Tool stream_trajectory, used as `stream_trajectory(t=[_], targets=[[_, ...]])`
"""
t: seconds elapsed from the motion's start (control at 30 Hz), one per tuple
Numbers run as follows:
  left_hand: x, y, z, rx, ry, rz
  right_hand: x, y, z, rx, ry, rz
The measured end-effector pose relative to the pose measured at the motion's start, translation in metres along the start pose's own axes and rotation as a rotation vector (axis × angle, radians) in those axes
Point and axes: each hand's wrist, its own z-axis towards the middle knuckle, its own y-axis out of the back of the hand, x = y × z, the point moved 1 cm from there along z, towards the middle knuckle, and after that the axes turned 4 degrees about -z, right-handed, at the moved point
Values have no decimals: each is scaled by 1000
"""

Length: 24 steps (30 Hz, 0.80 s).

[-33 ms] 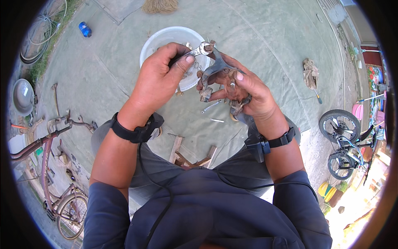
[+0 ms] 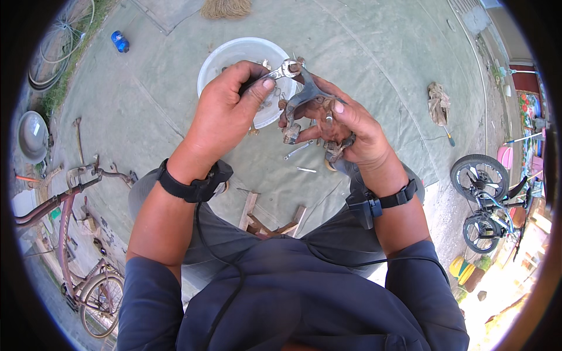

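My left hand (image 2: pixel 231 105) is closed on a silver open-ended wrench (image 2: pixel 284 70), whose jaw sits at a bolt at the top of a dirty, dark metal bicycle part (image 2: pixel 310 90), apparently a brake caliper. My right hand (image 2: pixel 362 130) grips this arched part from behind and below, with the thumb on its right side. Behind both hands, a white plastic basin (image 2: pixel 209 73) holds small metal pieces. Another wrench (image 2: pixel 298 151) and a short metal piece (image 2: pixel 306 169) lie on the green mat below my hands.
A wooden stand (image 2: pixel 249 207) is between my legs. A dismantled bicycle (image 2: pixel 67 234) and metal bowl (image 2: pixel 32 134) lie left, near a blue bottle (image 2: pixel 120 41). A straw broom (image 2: pixel 225 9) is beyond the basin. A small bicycle (image 2: pixel 479 184) and a rag (image 2: pixel 438 102) are right.
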Motion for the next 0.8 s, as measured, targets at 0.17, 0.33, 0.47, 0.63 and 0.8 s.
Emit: stream_trajectory(t=[0.17, 0.33, 0.47, 0.63, 0.8], targets=[[1, 3, 3, 25, -52, -37, 7, 2, -3, -27, -21, -40], [1, 16, 8, 53, -211, 167, 15, 7, -6, -47, -97, -107], [0, 18, 8, 44, -260, 205, 14, 6, -5, -28, -91, -84], [-3, 22, 8, 55, -232, 205, 15, 5, -5, -19, -100, -56], [-3, 22, 9, 38, -229, 131, 17, 3, -6, -30, -91, -65]])
